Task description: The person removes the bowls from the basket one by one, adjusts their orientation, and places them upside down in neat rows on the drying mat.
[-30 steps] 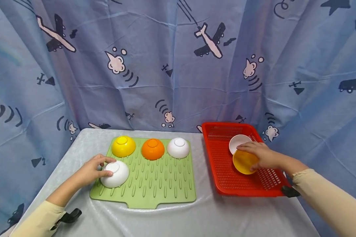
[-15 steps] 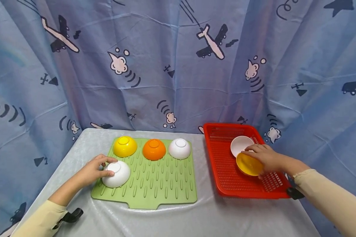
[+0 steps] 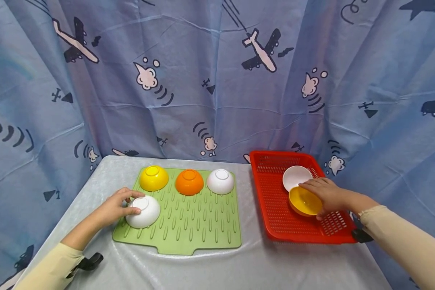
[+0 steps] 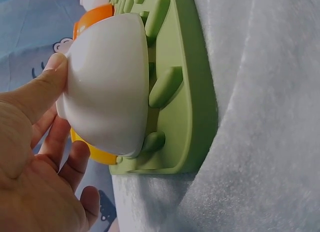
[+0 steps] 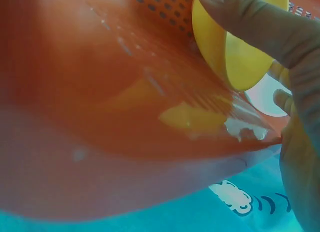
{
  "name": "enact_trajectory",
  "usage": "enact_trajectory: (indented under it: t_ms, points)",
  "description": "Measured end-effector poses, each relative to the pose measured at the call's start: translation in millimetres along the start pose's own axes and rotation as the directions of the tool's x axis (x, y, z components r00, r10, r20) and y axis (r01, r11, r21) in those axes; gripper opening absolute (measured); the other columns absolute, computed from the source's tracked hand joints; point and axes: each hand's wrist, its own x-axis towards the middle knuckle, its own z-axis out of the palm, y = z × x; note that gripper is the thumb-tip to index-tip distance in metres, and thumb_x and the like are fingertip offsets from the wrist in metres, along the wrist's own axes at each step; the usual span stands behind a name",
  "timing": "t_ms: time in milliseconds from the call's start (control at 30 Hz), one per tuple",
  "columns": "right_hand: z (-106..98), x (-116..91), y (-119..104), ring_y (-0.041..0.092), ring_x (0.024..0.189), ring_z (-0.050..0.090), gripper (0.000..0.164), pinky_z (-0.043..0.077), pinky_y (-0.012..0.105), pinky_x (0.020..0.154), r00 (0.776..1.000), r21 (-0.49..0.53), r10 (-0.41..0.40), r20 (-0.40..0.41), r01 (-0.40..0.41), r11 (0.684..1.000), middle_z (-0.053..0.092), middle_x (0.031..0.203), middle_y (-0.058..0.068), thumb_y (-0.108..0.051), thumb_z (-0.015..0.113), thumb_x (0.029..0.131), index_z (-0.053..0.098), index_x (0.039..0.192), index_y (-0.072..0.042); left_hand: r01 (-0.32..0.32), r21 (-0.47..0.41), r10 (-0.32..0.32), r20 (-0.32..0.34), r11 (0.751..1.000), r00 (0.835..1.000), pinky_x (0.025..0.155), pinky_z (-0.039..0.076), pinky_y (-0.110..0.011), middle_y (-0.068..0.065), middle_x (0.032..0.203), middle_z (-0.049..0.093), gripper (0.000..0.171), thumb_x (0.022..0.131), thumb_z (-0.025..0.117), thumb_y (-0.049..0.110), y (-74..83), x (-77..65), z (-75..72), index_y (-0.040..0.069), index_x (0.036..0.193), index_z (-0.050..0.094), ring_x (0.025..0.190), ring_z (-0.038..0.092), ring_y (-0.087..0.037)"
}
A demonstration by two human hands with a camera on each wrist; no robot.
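Note:
My left hand point(image 3: 117, 208) holds a white bowl point(image 3: 146, 213) by its base with thumb and fingers. The bowl lies upside down on the green drying mat point(image 3: 185, 237), at its near left corner. In the left wrist view, the thumb presses one side of the white bowl point(image 4: 107, 86). Inside the red basket point(image 3: 272, 201), my right hand point(image 3: 328, 195) grips a yellow bowl point(image 3: 304, 202) across its rim, opening upward. A white bowl point(image 3: 296, 177) stands behind it in the basket. The right wrist view shows the thumb against the yellow bowl point(image 5: 212, 41).
Along the mat's back edge, a yellow bowl point(image 3: 154, 179), an orange bowl point(image 3: 189, 183) and a white bowl point(image 3: 220, 182) lie upside down in a row. A pale cloth covers the table point(image 3: 253, 266). A blue patterned curtain point(image 3: 188, 80) hangs behind and at the sides.
The yellow bowl in the basket has shifted slightly right, and its opening has turned more upward, with my right hand on it. My left hand keeps its place on the white bowl.

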Motion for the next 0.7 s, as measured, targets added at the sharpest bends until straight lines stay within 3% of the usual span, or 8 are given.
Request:
enact_trajectory:
  t_ms: [300, 700]
  points:
    - [-3, 7, -1, 0.046, 0.130, 0.042, 0.109, 0.021, 0.068, 0.109, 0.996, 0.033, 0.070, 0.050, -0.072, 0.997, 0.053, 0.140, 0.021, -0.054, 0.096, 0.056, 0.054, 0.143, -0.003, -0.010, -0.010, 0.010, 0.000, 1.000, 1.000, 0.076, 0.039, -0.037, -0.005, 0.100, 0.051, 0.049, 0.083, 0.084, 0.030, 0.1, 2.1, 0.0, 0.014, 0.127, 0.070, 0.097, 0.046, -0.025]
    - [-18, 3, -20, 0.041, 0.122, 0.045, 0.104, 0.032, 0.067, 0.099, 0.984, 0.102, 0.174, -0.048, -0.168, 0.980, 0.055, 0.133, 0.021, -0.054, 0.095, 0.056, 0.058, 0.139, -0.003, -0.020, -0.009, 0.020, -0.006, 1.000, 1.000, 0.076, 0.039, -0.036, -0.004, 0.101, 0.052, 0.049, 0.083, 0.084, 0.030, -1.0, -0.3, 0.8, 0.013, 0.127, 0.070, 0.096, 0.047, -0.024]
